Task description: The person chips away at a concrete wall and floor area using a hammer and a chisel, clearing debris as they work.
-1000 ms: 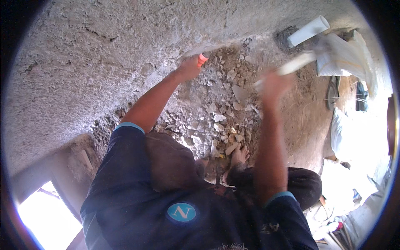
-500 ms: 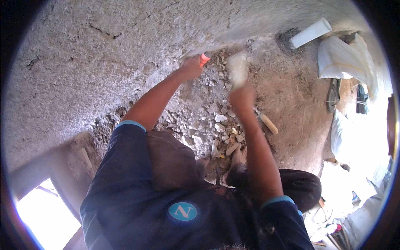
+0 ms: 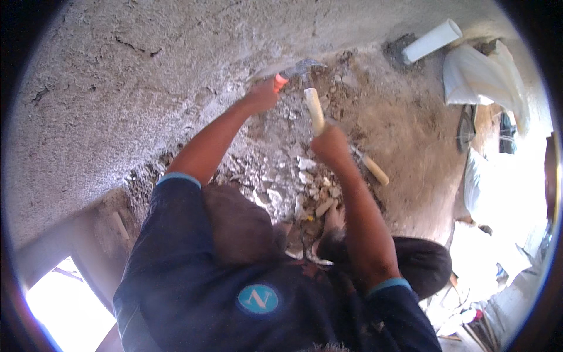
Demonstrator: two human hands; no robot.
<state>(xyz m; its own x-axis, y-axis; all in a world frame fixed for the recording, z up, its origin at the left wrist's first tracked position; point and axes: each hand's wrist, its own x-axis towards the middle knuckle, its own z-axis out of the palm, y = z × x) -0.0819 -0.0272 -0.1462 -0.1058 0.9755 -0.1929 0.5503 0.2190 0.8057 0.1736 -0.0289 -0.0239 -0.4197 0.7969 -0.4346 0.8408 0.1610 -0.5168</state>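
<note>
Gripping an orange-handled chisel (image 3: 293, 71) against the rough plaster wall (image 3: 117, 88), the left hand (image 3: 261, 97) is clenched round its grip; the right hand (image 3: 331, 144) is clenched low on a hammer's wooden handle (image 3: 314, 110), just beside the chisel. Both tools look stiff and heavy-headed — best held well back on the handles. Rubble (image 3: 293, 176) lies below the wall.

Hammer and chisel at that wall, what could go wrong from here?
1. The left hand holds the orange-handled chisel bare, close under the hammer in the right hand; a glancing blow could hit the knuckles.
2. Broken rubble lies heaped around the bare foot; falling chunks or sharp pieces may hurt it.
3. A loose wooden handle lies nearby and could roll underfoot.
</note>
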